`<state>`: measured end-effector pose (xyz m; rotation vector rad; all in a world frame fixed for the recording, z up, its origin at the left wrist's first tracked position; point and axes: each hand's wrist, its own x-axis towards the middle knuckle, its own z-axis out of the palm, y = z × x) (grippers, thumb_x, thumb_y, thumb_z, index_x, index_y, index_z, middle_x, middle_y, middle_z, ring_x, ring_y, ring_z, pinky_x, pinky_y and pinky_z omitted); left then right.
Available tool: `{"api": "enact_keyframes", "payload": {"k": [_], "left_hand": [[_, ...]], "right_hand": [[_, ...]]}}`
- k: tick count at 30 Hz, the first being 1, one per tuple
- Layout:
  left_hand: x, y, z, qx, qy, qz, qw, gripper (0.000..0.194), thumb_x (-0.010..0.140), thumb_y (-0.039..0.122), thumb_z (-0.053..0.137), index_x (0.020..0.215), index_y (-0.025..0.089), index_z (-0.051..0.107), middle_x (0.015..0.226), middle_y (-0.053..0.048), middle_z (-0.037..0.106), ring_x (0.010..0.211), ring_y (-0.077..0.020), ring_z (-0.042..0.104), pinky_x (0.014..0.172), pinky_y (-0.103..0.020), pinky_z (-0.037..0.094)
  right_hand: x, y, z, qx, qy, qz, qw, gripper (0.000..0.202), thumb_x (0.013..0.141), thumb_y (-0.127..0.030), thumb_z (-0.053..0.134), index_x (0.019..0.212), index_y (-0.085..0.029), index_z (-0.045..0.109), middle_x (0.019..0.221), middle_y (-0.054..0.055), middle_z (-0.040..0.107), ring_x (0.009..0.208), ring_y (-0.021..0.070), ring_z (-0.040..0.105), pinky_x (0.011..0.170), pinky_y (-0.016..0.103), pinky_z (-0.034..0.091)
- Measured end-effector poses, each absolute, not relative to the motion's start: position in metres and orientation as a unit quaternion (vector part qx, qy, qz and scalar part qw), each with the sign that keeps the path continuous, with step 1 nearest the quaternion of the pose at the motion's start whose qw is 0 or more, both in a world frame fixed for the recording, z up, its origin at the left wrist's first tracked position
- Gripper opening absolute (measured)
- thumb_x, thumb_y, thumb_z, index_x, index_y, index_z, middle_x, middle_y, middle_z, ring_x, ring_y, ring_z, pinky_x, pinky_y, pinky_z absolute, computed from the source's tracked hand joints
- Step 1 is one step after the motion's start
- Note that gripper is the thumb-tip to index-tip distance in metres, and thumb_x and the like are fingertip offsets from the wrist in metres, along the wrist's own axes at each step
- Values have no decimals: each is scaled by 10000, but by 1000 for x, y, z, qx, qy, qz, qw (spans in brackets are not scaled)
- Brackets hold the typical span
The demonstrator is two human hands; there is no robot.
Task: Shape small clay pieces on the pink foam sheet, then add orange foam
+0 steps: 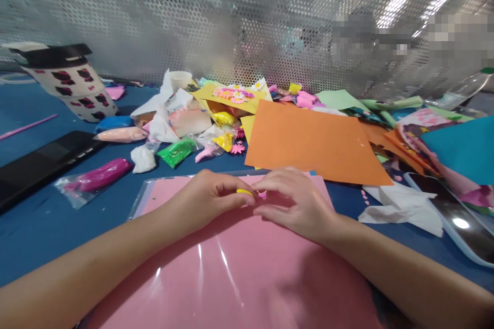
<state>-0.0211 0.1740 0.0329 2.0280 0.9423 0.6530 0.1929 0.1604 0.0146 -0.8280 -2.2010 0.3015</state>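
Observation:
My left hand (pixel 208 193) pinches a small yellow piece of what looks like modelling clay (pixel 244 192) between thumb and forefinger. Close to its fingertips is my right hand (pixel 297 200), its fingers curved and its thumb apart from the forefinger. A tiny pink piece (pixel 263 195) shows between the fingertips of the two hands; whether it is touched, I cannot tell. Both hands are over pink sheets in a clear plastic sleeve (pixel 216 272), which reflects the light.
Behind the hands lie an orange sheet (pixel 309 139), a green clay packet (pixel 177 151) and a yellow paper with small flowers (pixel 208 93). A patterned tumbler (pixel 83 87) and a magenta clay packet (pixel 100 175) stand left. Right are a tissue (pixel 401 205) and a phone (pixel 459 211).

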Motion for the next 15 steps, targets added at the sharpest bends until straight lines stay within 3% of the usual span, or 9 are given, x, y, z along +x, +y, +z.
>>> {"api": "enact_keyframes", "payload": {"k": [4,6,9,15], "left_hand": [[-18,172,32,820,339,226,402,175,880,327,630,805,242,763,723,39,750,673,-124,680,605,-183,498],[-18,172,32,822,332,231,401,139,868,333,655,901,256,765,812,28,769,745,-139,703,654,-196,520],[-19,171,31,823,351,294,337,240,852,334,681,1077,263,726,981,-8,771,862,-168,717,740,-236,547],[-23,169,29,856,324,363,172,174,919,341,600,948,261,752,828,-12,768,736,-146,687,656,-233,516]], "right_hand": [[191,157,15,-315,-861,36,398,67,834,-269,723,891,-238,708,829,-12,743,755,134,672,716,308,441],[192,157,15,-315,-849,28,423,44,835,-264,725,868,-234,722,819,-11,738,741,122,671,720,302,442],[194,157,16,-337,-825,58,449,44,838,-266,722,864,-231,731,851,7,746,776,131,684,733,299,463],[195,160,15,-347,-822,83,444,130,821,-326,737,925,-249,731,832,9,747,758,148,681,730,315,476]]}}
